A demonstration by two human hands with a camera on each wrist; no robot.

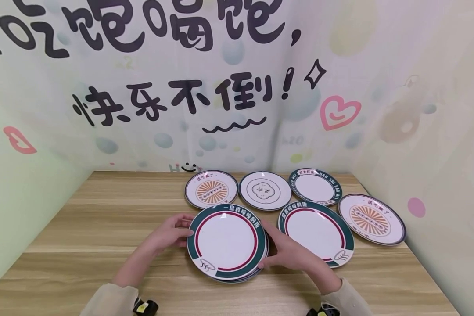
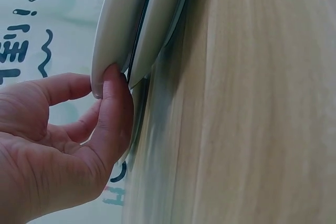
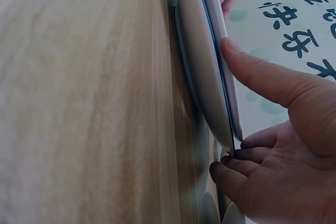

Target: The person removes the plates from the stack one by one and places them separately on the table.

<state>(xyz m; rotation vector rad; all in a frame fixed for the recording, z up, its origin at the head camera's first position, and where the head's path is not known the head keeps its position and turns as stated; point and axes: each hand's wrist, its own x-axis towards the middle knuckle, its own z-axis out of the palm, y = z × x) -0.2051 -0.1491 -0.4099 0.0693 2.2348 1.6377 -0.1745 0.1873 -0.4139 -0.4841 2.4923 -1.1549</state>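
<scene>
A white dinner plate with a green rim and red ring (image 1: 226, 240) tops a small stack at the middle of the table. My left hand (image 1: 170, 233) pinches its left edge between thumb and fingers. On the opposite side, my right hand (image 1: 290, 251) grips the edge, its thumb on the rim and its fingers spread along the side. In the left wrist view, a thin gap separates the top plate (image 2: 114, 30) from the plate under it (image 2: 160, 24). The right wrist view shows the lower plate's pale underside (image 3: 202, 51) beneath the top one.
Behind stand a sunburst plate (image 1: 212, 193), a plate with a centre emblem (image 1: 264, 202) and a green-rimmed plate (image 1: 315, 186). Another green plate with a red ring (image 1: 314, 232) and a second sunburst plate (image 1: 371, 219) lie right. A printed wall curtain (image 1: 142, 145) borders the wooden table (image 1: 83, 228).
</scene>
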